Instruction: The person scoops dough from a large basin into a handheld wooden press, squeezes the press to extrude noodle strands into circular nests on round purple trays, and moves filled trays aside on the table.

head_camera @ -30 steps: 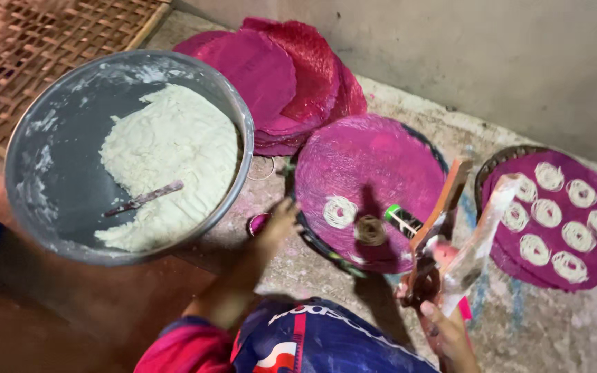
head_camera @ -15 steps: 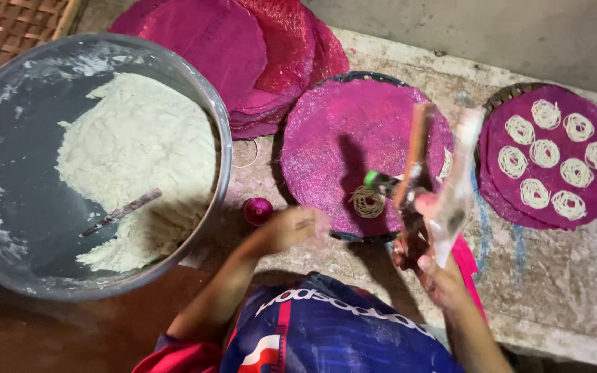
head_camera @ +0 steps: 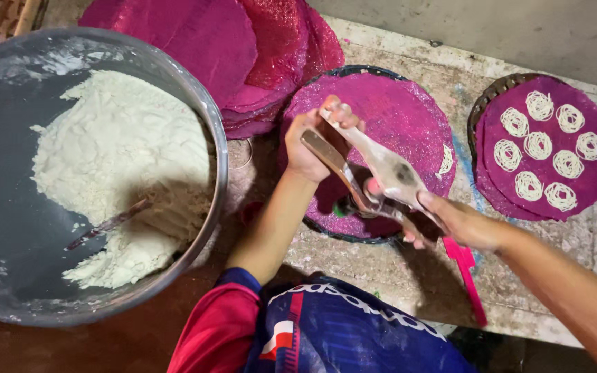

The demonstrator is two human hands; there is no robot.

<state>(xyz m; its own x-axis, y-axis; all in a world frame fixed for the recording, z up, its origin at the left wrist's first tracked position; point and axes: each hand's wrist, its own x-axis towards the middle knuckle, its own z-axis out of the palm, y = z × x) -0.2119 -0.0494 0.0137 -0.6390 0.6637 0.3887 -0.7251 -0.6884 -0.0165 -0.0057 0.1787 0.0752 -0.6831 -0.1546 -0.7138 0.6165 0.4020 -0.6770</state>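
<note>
While the left hand (head_camera: 310,141) curls its fingers (head_camera: 338,114) shut on the press (head_camera: 374,169) handles, the right hand (head_camera: 454,221) grips their other end (over the pink mat (head_camera: 409,114)). Noodle coils (head_camera: 544,148) fill the next mat; a dough bowl (head_camera: 212,148) sits left on the table (head_camera: 381,269).

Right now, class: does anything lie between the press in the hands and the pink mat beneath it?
Nothing visible does. Both hands, left hand and right hand, hold the press directly over the pink mat, which is bare there; one noodle coil lies at its right edge.
</note>
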